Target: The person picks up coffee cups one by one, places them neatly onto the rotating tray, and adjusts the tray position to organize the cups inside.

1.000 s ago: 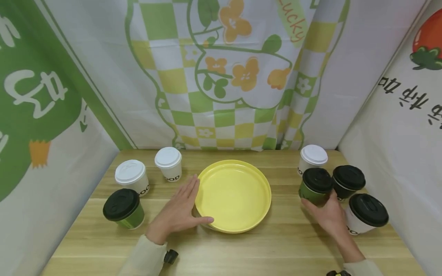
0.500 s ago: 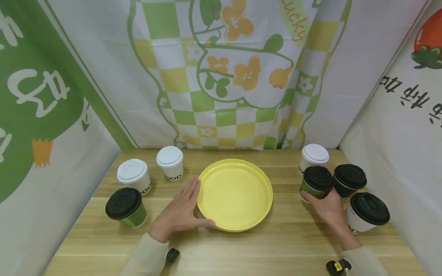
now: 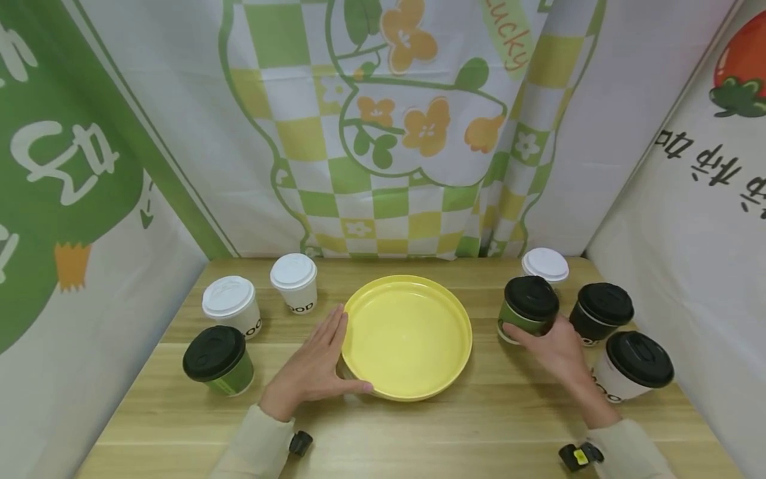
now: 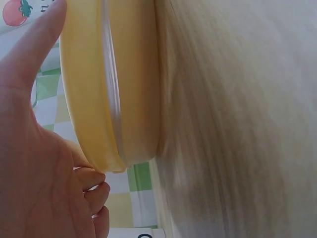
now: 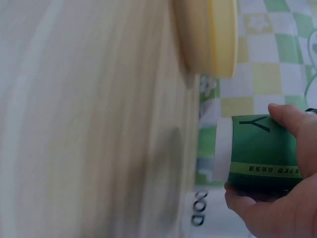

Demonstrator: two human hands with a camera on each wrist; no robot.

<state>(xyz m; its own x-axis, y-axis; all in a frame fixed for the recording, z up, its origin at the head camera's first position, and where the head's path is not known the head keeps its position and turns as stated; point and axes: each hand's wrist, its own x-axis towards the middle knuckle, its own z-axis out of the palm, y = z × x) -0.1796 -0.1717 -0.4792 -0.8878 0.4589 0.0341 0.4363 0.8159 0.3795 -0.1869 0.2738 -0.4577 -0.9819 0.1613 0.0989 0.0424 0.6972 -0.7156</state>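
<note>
A yellow plate (image 3: pixel 407 336) lies at the table's middle; its rim (image 4: pixel 89 89) fills the left wrist view. My left hand (image 3: pixel 314 369) rests flat against the plate's left edge, fingers straight. My right hand (image 3: pixel 553 346) grips a green cup with a black lid (image 3: pixel 528 309), lifted a little off the table just right of the plate. In the right wrist view the green cup (image 5: pixel 257 153) hangs clear of the wood, my fingers (image 5: pixel 292 119) wrapped round it.
Right side: a white-lidded cup (image 3: pixel 544 265), a dark cup (image 3: pixel 603 311) and a white cup with black lid (image 3: pixel 634 366). Left side: two white cups (image 3: pixel 230 305) (image 3: pixel 294 279) and a green black-lidded cup (image 3: pixel 217 359). Cloth backdrops wall three sides.
My right hand has taken hold of the green cup, raised it and carried it leftward toward the plate. The left hand has stayed at the plate's edge.
</note>
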